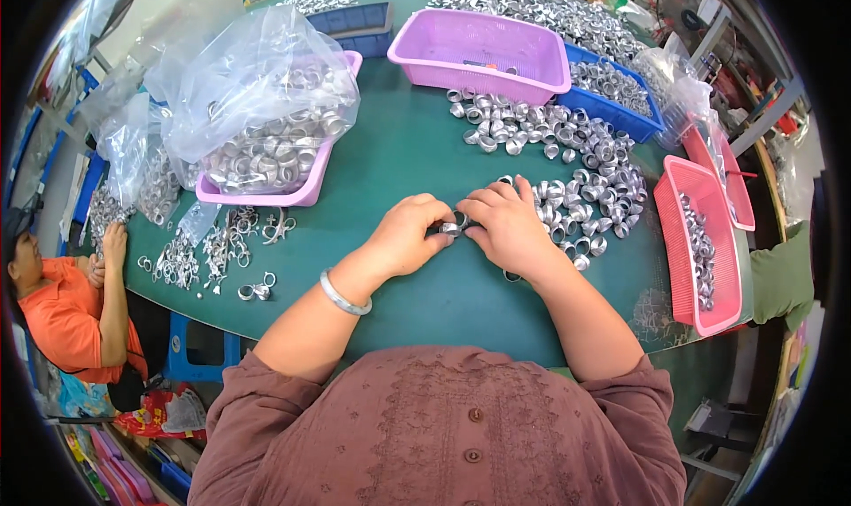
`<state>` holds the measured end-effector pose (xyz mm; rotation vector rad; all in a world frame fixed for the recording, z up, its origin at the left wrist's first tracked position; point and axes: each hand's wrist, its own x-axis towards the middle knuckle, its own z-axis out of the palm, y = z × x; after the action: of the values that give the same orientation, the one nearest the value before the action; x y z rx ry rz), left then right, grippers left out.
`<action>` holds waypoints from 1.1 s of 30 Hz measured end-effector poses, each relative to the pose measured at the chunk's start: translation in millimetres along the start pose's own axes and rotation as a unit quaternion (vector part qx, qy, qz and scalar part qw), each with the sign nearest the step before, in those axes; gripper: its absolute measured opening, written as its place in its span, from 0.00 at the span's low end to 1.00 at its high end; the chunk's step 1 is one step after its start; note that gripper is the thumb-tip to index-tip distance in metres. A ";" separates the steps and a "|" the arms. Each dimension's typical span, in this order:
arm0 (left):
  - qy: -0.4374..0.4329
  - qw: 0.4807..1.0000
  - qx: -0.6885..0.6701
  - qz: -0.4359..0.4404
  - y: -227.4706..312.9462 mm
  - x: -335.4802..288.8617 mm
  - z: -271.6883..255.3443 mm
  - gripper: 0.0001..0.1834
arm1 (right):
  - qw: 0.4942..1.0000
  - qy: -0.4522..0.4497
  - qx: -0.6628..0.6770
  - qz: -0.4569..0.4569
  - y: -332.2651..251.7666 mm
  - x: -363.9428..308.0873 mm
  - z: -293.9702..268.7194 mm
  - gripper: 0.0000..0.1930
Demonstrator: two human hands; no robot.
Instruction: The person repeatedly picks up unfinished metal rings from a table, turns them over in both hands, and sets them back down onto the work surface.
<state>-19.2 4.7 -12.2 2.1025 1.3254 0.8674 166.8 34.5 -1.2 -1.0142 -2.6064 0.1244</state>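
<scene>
Over the green tabletop my hands meet at a small group of silver metal rings (451,228). My left hand (408,233), with a pale bangle on its wrist, is closed, thumb and fingers pinching a ring. The thumb and fingertips of my right hand (507,227) are closed on the same small group from the other side. How many rings are between the fingers is hidden. Beside and behind my right hand spreads a loose pile of wide silver rings (612,187), some partly under its fingers.
Left stands a pink basket (306,191) holding a plastic bag of rings (266,156). A purple basket (479,80) and blue tray (651,125) stand behind the pile. A pink basket (678,266) is at right. Metal pieces (177,262) lie left, near a person in orange (71,311).
</scene>
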 end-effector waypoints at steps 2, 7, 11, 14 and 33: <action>-0.011 1.000 -0.019 -0.022 -2.5 0.6 -2.0 0.10 | 1.000 -0.002 -0.003 0.007 0.5 1.5 -0.3 0.15; 0.032 0.937 -0.319 -0.141 -7.5 2.8 -1.4 0.06 | 0.998 0.027 0.052 0.000 1.3 1.3 -4.1 0.14; 0.020 0.872 -0.444 -0.206 0.9 3.0 -7.1 0.07 | 0.945 0.007 0.309 0.108 -2.1 -2.3 -14.1 0.13; 0.006 0.845 -0.476 -0.242 2.6 0.9 -8.3 0.12 | 0.896 0.027 0.432 0.101 -4.9 -1.8 -17.4 0.12; -0.063 0.748 -0.628 -0.207 10.7 -1.1 -3.8 0.13 | 0.649 0.038 0.722 0.236 9.2 -3.2 -10.8 0.10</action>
<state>-16.0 -0.4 -2.4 0.7349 0.6690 0.9613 178.6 38.7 6.1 -0.8295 -1.2016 1.8218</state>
